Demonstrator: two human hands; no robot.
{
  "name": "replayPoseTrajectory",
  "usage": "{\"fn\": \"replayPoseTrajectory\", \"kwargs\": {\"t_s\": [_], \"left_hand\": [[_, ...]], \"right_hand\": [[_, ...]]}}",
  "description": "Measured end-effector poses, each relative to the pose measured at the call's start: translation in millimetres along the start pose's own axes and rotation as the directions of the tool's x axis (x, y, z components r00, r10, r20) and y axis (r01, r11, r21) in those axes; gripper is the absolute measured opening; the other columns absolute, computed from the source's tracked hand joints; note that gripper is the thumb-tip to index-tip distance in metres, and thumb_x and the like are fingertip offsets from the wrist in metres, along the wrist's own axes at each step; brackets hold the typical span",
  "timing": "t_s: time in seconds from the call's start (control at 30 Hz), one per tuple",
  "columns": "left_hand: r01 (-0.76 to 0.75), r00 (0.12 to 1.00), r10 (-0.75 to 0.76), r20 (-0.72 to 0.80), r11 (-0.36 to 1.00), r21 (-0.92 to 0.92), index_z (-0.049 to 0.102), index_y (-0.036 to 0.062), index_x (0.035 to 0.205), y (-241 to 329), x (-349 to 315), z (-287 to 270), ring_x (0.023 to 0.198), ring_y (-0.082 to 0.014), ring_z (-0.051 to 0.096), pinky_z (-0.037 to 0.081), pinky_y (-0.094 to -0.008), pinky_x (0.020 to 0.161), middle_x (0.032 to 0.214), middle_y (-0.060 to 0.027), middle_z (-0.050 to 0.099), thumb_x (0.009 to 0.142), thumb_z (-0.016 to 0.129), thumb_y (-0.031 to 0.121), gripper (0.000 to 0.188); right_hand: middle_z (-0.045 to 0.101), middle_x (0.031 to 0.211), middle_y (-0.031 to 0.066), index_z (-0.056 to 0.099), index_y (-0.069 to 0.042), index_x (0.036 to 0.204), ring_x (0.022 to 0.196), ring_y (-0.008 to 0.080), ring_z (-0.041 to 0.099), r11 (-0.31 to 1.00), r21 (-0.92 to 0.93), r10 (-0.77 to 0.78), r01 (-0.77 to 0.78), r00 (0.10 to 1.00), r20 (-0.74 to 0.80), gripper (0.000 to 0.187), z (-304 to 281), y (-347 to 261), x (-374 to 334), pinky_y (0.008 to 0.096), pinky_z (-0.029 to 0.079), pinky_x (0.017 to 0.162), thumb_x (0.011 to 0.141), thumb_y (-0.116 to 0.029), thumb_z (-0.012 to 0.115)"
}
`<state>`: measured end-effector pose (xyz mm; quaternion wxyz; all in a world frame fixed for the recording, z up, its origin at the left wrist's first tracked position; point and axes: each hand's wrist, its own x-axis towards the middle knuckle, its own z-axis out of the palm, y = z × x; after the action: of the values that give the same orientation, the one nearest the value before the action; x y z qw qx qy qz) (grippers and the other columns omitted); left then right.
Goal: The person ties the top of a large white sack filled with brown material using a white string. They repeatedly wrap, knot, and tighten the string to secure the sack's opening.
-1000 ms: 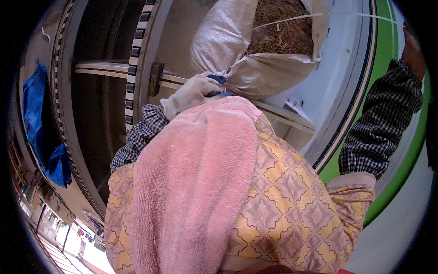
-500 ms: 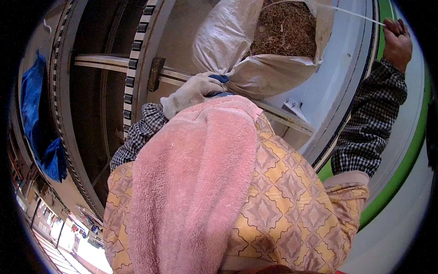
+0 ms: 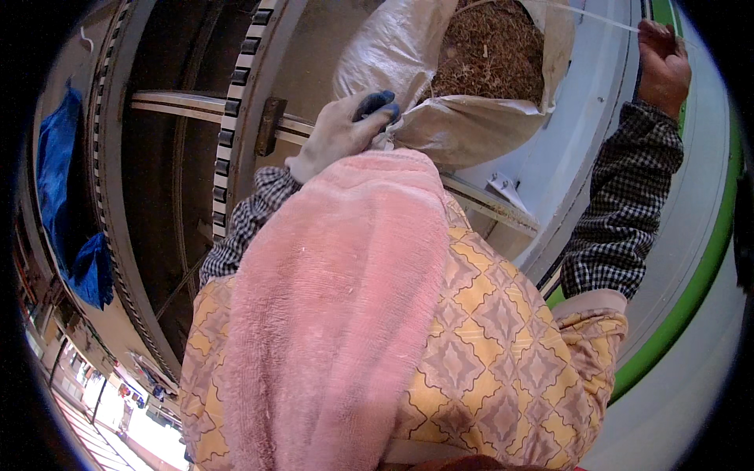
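A white woven sack [image 3: 479,129] stands with its mouth spread wide, filled with brown, dry, shredded plant-like matter [image 3: 487,59]. At its near left corner my left hand [image 3: 342,129], in a whitish glove with blue fingertips, has its fingers curled on the bunched sack cloth. My right hand [image 3: 665,67] is bare and held out at the far right. Its fingers are closed on a thin white cord [image 3: 601,17], which stretches left toward the sack's mouth. The cord's far end runs past the top of the view.
Left of the sack runs a metal rail [image 3: 228,137] with dark rollers. A crossbar [image 3: 491,210] passes between me and the sack. A white panel with a green edge [image 3: 667,337] curves along the right. Blue cloth [image 3: 59,173] hangs at far left. A pink towel [image 3: 338,298] covers my front.
My left hand has shifted slightly away from me along the sack's corner, and its blue fingertips show more. My right hand has come a little left and away from me with the cord.
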<state>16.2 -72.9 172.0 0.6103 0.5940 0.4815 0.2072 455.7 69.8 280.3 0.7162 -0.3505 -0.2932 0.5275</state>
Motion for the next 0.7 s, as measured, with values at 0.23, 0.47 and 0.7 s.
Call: {"fn": "replayPoseTrajectory", "kwargs": {"t_s": [0.23, 0.47, 0.7], "left_hand": [[0.000, 0.961, -0.112, 0.251, 0.914, 0.406, 0.063, -0.0013, 0.084, -6.5, 46.4, 10.3, 0.068, -0.0221, 0.059, 0.044, -0.0333, 0.064, 0.074, -0.0164, 0.060, 0.078, 0.062, 0.037, 0.039], [-0.014, 0.997, 0.002, 0.072, 0.985, 0.171, 0.066, 0.0007, 0.083, -28.6, 35.6, 17.7, 0.069, -0.0262, 0.060, 0.044, -0.0360, 0.064, 0.075, -0.0159, 0.062, 0.077, 0.062, 0.027, 0.027], [0.001, 0.998, -0.005, 0.062, 0.998, 0.070, 0.067, 0.0010, 0.084, -32.1, 37.1, 19.5, 0.061, -0.0171, 0.058, 0.044, -0.0310, 0.059, 0.068, -0.0135, 0.062, 0.077, 0.064, 0.025, 0.025]], "right_hand": [[0.054, 0.106, 0.0203, 0.046, 0.005, 0.112, 0.107, 0.0292, 0.049, 0.752, -0.660, -0.075, -0.011, 0.992, -0.102, 0.028, 4.7, 53.0, -9.5, 0.0447, 0.038, 0.097, 0.095, -0.015, 0.039], [0.062, 0.093, 0.0119, 0.058, 0.005, 0.098, 0.086, 0.0216, 0.060, 0.870, -0.479, 0.072, -0.120, 0.990, -0.118, 0.023, 2.5, 110.9, -99.1, 0.0306, 0.047, 0.081, 0.087, -0.016, 0.055], [0.060, 0.085, 0.0133, 0.059, -0.002, 0.090, 0.083, 0.0281, 0.059, 0.169, -0.929, 0.537, 0.328, 0.760, 0.366, 0.016, 58.4, 175.1, -181.6, 0.0388, 0.047, 0.073, 0.077, -0.010, 0.054]]}}
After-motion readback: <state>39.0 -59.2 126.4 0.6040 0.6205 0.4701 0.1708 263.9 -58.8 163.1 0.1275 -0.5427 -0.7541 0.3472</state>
